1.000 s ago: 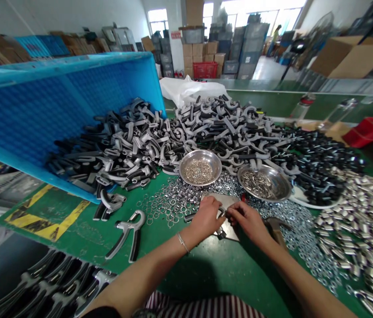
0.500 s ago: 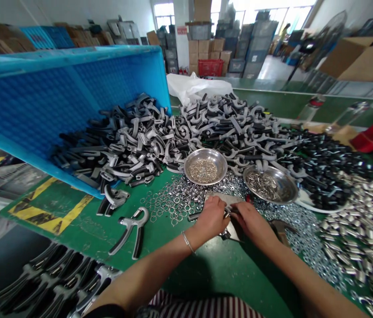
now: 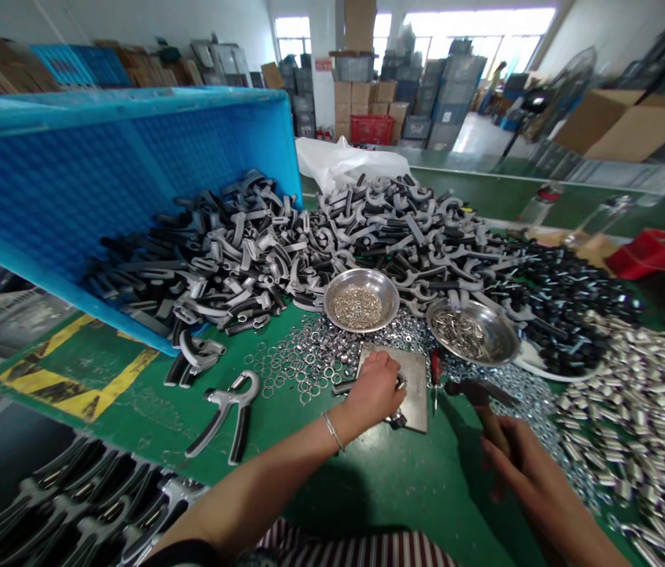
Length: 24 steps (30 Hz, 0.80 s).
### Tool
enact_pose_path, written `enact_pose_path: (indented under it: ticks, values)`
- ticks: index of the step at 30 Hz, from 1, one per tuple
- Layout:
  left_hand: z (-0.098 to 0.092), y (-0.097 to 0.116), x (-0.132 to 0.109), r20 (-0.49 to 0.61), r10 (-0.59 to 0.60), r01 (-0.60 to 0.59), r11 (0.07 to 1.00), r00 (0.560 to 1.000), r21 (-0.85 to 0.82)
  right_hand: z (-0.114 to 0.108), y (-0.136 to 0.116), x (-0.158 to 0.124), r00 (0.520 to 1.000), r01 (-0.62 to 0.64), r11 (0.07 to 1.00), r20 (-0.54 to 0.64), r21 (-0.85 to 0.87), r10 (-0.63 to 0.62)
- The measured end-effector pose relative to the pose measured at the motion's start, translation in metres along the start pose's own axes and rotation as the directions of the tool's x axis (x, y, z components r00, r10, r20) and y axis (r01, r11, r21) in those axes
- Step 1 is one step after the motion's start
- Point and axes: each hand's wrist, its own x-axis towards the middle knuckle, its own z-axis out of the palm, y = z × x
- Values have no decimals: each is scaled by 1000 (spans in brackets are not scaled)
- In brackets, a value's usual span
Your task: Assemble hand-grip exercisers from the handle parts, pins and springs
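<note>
**Left hand** (image 3: 374, 387), fingers together, clamps a hand-grip part (image 3: 344, 387) lying crosswise on a steel plate (image 3: 415, 394) (long axis roughly left to right). Right hand (image 3: 530, 480), farther off, grips a hammer (image 3: 489, 413) by the handle.

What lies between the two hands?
In the head view: a metal plate and a red-handled screwdriver, between the left hand and right hand.
</note>
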Motion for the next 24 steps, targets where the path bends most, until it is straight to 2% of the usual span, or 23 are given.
enact_pose_path:
  ticks: [2,5,9,11,14,15,16,18,20,22,24]
  values:
    - [-1,0,0,2,-12,12,1000,1000,-9,0,-29,9,995,58,996,74,73,-63]
    - [-3,0,1,6,-14,14,1000,1000,-13,5,-56,28,985,139,988,96,70,-145]
    - [-6,2,1,19,-13,13,1000,1000,22,10,-55,46,964,154,987,214,44,-160]
    - [-6,4,1,31,-15,13,997,999,81,10,-43,43,957,39,991,281,124,-73]
    - [-7,10,4,72,-4,-10,981,997,195,4,-14,25,916,-294,916,354,274,188]
    - [-10,12,6,93,10,-29,978,996,207,1,-2,19,901,-363,886,351,290,254]
    - [-15,14,9,113,32,-53,981,993,187,-3,11,15,902,-379,882,326,280,284]
    - [-30,16,16,134,86,-93,995,987,44,-11,37,13,951,-269,950,199,159,236]
    - [-50,14,25,142,108,-77,974,984,-211,-18,52,20,997,-73,995,14,-65,74]
    - [-68,6,34,162,86,-11,910,983,-414,-18,48,33,991,72,967,-92,-246,-97]
    - [-79,-7,38,171,35,43,901,985,-431,-10,25,50,981,139,938,-86,-316,-174]
